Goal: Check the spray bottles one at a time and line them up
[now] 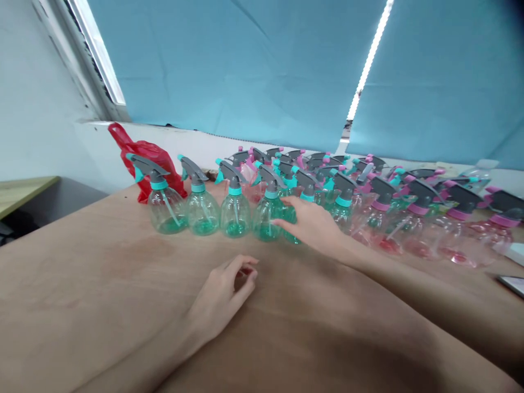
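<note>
My left hand (224, 295) hovers low over the table or rests on it. Its fingers are loosely curled, with a gap between thumb and index finger and nothing visible inside. My right hand (313, 224) reaches in front of a green spray bottle (307, 188), covering much of its body. Thumb and index finger are spread, pointing left; whether they touch the bottle I cannot tell. Just left of the thumb stands another green spray bottle (264, 215). Further left in the front row are three more upright ones, including a green spray bottle (235, 215) with a turquoise collar.
Pink spray bottles (413, 232) continue the front row rightward, with several more bottles behind. A red plastic bag (153, 155) sits at the back left of the wooden table (102, 295). A flat device (513, 284) lies at the right edge. Blue sheeting (229, 71) hangs behind.
</note>
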{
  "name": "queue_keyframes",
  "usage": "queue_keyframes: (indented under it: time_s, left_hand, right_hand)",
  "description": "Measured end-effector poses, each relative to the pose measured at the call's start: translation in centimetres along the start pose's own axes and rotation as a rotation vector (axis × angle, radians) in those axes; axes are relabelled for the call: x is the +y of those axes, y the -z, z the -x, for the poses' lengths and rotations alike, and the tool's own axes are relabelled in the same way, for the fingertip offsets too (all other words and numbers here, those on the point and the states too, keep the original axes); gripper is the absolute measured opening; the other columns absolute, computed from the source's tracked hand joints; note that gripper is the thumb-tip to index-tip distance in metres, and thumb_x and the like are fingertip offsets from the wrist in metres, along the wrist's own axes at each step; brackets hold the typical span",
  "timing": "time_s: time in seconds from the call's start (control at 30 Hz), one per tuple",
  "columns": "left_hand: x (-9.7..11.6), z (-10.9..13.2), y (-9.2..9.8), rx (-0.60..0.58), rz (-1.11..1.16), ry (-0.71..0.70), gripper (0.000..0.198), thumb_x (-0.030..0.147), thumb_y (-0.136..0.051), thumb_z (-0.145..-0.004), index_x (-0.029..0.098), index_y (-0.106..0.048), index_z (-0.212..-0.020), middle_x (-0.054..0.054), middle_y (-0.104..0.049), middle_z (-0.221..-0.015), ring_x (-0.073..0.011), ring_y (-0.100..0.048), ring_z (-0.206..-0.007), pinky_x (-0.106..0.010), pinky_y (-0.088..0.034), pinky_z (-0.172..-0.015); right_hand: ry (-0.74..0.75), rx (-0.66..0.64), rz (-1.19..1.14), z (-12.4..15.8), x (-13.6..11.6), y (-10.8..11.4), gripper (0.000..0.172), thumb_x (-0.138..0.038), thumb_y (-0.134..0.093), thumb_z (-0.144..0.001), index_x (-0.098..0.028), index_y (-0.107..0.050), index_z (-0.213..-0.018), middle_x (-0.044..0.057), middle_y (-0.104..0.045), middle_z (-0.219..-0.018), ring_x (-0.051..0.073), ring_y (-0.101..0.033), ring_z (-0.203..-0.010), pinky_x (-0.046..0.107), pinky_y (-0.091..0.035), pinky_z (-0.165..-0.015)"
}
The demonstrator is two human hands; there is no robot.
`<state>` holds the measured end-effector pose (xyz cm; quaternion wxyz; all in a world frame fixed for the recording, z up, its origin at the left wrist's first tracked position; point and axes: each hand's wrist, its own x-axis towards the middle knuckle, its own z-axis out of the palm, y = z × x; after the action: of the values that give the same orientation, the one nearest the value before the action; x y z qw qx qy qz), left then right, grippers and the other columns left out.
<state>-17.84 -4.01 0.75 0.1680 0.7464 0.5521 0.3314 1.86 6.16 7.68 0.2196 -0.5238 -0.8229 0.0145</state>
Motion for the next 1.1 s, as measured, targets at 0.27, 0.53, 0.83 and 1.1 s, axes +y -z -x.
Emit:
queue_keyframes:
  time_s: [0.27,0.53,0.83,1.1]
  left_hand:
    - [0.2,0.0,-0.2,-0.013,0.004,-0.026,0.018,0.031,-0.046,-0.092,0.027,-0.058,-0.105,0.003,-0.071,-0.086,-0.0183,-0.069,-0.075,-0.029,-0.051,-0.065]
    - [-0.3,-0.1,-0.2,-0.011,0.014,-0.016,0.018,0.034,-0.047,-0.092,0.028,-0.056,-0.107,0.004,-0.069,-0.082,-0.0174,-0.069,-0.074,-0.027,-0.052,-0.063]
    - [2.4,0.0,-1.2,-0.097,0.021,-0.022,0.019,0.031,-0.047,-0.09,0.027,-0.058,-0.105,0.003,-0.07,-0.084,-0.0168,-0.067,-0.071,-0.027,-0.052,-0.064]
    - [4.8,-1.7,-4.0,-0.056,0.117,0.021,0.016,0.028,-0.049,-0.089,0.025,-0.057,-0.103,-0.001,-0.07,-0.094,-0.0208,-0.069,-0.085,-0.036,-0.054,-0.078]
  right_hand:
    - [-0.13,0.104,-0.015,3.0,5.1,2.3,0.039,-0.048,-0.054,-0.087,-0.019,-0.06,-0.112,0.005,-0.071,-0.112,0.027,-0.069,-0.082,0.041,-0.048,-0.075]
    - [-0.236,-0.017,-0.199,0.5,5.3,0.6,0.082,-0.063,-0.053,-0.08,-0.007,-0.04,-0.139,0.019,-0.064,-0.12,0.031,-0.068,-0.088,0.039,-0.051,-0.072]
    - [-0.205,0.01,-0.219,-0.2,5.8,-0.4,0.071,-0.057,-0.06,-0.078,-0.01,-0.047,-0.129,0.019,-0.067,-0.112,0.037,-0.063,-0.104,0.043,-0.049,-0.079]
    - [-0.168,-0.033,-0.287,1.0,6.0,0.2,0.067,-0.05,-0.06,-0.081,-0.008,-0.045,-0.13,0.023,-0.061,-0.124,0.038,-0.061,-0.11,0.047,-0.048,-0.086]
